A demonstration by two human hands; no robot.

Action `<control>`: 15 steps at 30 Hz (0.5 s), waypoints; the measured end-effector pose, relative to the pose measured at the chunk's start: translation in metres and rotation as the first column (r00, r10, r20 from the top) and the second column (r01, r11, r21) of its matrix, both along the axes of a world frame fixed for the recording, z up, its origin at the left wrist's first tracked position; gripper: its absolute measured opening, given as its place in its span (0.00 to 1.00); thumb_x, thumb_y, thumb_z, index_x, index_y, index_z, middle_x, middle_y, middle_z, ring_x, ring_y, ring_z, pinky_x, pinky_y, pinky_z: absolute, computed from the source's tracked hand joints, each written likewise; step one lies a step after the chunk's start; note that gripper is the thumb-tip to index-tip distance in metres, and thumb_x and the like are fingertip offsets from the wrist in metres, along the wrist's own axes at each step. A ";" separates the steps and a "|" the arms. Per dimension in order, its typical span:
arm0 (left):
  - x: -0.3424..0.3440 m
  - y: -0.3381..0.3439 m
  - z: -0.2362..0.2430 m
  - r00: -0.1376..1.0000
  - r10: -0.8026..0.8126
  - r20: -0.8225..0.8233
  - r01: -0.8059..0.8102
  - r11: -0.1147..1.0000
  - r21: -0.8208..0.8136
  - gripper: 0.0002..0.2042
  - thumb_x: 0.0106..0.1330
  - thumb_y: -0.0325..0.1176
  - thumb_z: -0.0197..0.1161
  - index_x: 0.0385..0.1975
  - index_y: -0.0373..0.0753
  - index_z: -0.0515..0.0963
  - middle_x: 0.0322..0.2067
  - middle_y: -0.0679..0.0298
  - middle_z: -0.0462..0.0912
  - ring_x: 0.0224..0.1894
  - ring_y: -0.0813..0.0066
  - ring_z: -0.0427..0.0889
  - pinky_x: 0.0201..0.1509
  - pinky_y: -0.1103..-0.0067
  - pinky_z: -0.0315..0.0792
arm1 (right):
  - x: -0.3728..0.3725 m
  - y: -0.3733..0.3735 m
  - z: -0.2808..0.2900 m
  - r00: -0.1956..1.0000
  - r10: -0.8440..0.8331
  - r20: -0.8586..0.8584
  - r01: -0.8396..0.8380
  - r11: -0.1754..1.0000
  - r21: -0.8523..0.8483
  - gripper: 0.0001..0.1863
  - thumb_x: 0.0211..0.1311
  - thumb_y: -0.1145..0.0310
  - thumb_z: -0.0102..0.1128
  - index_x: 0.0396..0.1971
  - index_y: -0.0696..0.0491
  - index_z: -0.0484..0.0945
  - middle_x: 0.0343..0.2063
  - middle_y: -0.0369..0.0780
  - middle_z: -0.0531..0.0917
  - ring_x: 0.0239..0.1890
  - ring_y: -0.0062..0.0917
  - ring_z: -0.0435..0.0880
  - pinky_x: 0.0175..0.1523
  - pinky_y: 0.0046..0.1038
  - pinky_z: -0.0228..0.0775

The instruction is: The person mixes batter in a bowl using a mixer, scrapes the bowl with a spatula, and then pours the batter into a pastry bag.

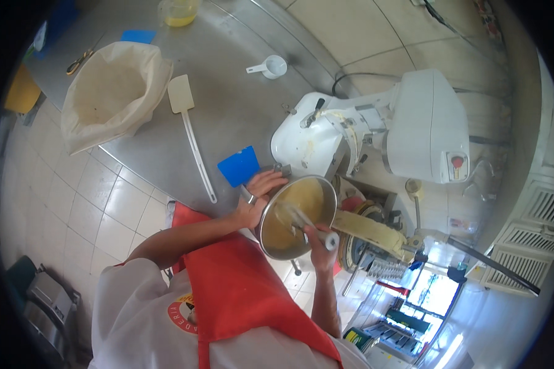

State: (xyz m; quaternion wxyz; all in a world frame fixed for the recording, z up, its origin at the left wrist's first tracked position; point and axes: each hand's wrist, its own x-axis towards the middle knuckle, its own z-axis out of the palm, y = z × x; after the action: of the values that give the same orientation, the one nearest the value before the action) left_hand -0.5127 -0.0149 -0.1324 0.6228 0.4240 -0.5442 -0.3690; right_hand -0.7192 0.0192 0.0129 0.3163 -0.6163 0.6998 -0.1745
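A round metal bowl (267,241) tilts at the table's near edge, holding a yellowish, batter-like mix (305,195). My left hand (256,202) steadies it by its left side, fingers lying along the wall near the rim. From the right, my right hand (319,249) is closed round the thick handle of a metal whisk (330,240). The whisk's head reaches down into the mix, where its shape is partly hidden. Just beyond my left hand, a blue plastic scraper (239,166) lies on the table.
Left on the metal table (228,92) are a white spatula (191,141), a cloth-lined container (114,92) and scissors (80,62). A measuring cup (273,66) and a jug of yellow liquid (180,12) stand farther back. A white mixer (428,126) occupies the right, beside other machinery (375,237).
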 end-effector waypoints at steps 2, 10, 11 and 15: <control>-0.005 0.004 -0.012 0.997 -0.040 -0.069 0.040 0.999 0.005 0.24 0.62 0.29 0.43 0.56 0.36 0.76 0.61 0.49 0.73 0.67 0.48 0.66 0.72 0.61 0.58 | 0.004 0.009 0.009 0.940 -0.165 0.298 0.198 0.977 -0.085 0.15 0.58 0.60 0.72 0.31 0.59 0.84 0.23 0.32 0.81 0.24 0.14 0.74 0.30 0.22 0.65; -0.011 -0.011 -0.024 0.992 -0.100 -0.071 0.105 0.992 0.073 0.30 0.79 0.49 0.27 0.65 0.33 0.66 0.65 0.48 0.67 0.70 0.53 0.62 0.74 0.64 0.53 | -0.005 -0.013 0.012 0.848 -0.267 0.457 0.336 0.939 -0.075 0.12 0.60 0.63 0.71 0.33 0.56 0.83 0.20 0.29 0.74 0.20 0.10 0.67 0.24 0.19 0.57; -0.010 -0.010 -0.026 0.993 -0.099 -0.066 0.104 0.992 0.067 0.30 0.79 0.49 0.27 0.65 0.33 0.66 0.65 0.48 0.67 0.70 0.53 0.62 0.74 0.64 0.53 | -0.006 -0.019 0.017 0.858 -0.256 0.445 0.316 0.947 -0.064 0.12 0.61 0.62 0.70 0.35 0.55 0.82 0.19 0.28 0.72 0.18 0.10 0.64 0.23 0.18 0.54; -0.003 -0.002 -0.012 0.968 -0.245 -0.053 0.246 0.886 0.393 0.29 0.80 0.47 0.28 0.72 0.35 0.53 0.72 0.47 0.55 0.75 0.53 0.50 0.77 0.67 0.44 | -0.012 -0.028 0.023 0.861 -0.264 0.435 0.328 0.941 -0.078 0.13 0.62 0.60 0.69 0.35 0.55 0.80 0.18 0.28 0.72 0.17 0.10 0.64 0.22 0.18 0.53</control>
State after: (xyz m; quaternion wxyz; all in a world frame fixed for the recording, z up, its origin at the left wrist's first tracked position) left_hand -0.5159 -0.0167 -0.1442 0.4730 0.4687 -0.5068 -0.5474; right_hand -0.7314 -0.0084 0.0356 0.3809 -0.4714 0.6870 -0.4009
